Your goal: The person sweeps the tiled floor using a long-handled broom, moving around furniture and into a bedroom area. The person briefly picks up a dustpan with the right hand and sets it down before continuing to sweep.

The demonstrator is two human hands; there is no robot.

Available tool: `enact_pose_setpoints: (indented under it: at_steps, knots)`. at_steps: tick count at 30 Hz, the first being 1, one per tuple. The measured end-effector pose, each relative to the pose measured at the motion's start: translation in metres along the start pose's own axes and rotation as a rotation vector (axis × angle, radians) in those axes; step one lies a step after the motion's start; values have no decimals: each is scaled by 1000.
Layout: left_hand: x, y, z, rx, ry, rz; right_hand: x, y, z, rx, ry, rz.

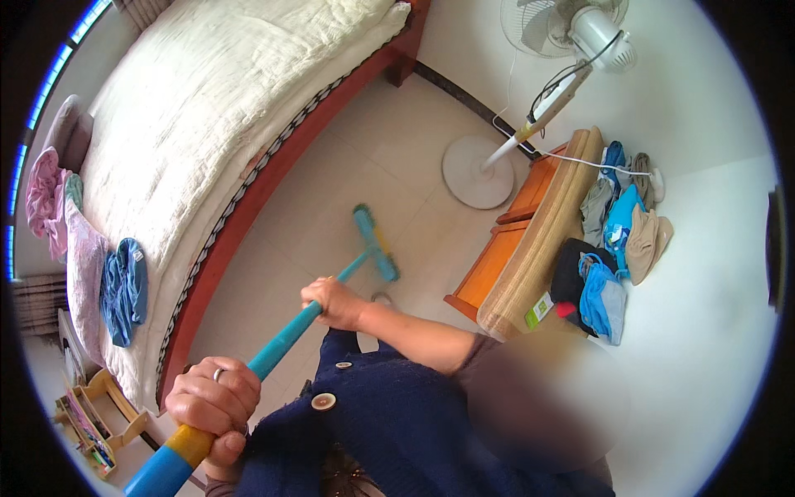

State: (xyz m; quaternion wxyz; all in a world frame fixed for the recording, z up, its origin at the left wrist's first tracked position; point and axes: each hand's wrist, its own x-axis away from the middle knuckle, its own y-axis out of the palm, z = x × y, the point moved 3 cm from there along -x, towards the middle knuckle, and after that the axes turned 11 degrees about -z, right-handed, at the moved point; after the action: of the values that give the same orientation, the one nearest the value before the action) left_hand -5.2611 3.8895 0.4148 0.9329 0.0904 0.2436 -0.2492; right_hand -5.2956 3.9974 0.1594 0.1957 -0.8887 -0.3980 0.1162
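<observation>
My left hand (pixel 214 397), with a ring on one finger, is closed around the thick upper part of a blue and teal pole (pixel 286 341), by its yellow band. Farther down the pole, my right hand (pixel 335 303) grips it too. The pole slants to a teal floor-brush head (pixel 376 243) with a fringed edge and a yellow strip, which appears to rest on the pale tiled floor (pixel 348 168). Whether the fringe is bristle or mop fibre, I cannot tell. The bed's red wooden frame (pixel 230 248) runs left of the brush head.
Left is a bed with a cream quilt (pixel 186 124) and clothes (pixel 124 292). A standing fan's round base (pixel 478 173) stands on the floor; its white cord crosses a wooden bench (pixel 497 267) bearing folded clothes and bags (pixel 599 292). A wooden rack (pixel 102 410) is at lower left.
</observation>
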Motion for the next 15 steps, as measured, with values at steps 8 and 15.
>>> enact_pose_setpoints:
  at_steps: [8, 15]
  knots:
    - [24, 45, -104, 59, -166, -171, 103, -60, 110, 262, 251, 271]
    - [57, 12, -71, 49, -221, 15, 63, 13, 83, 125, 110, 138]
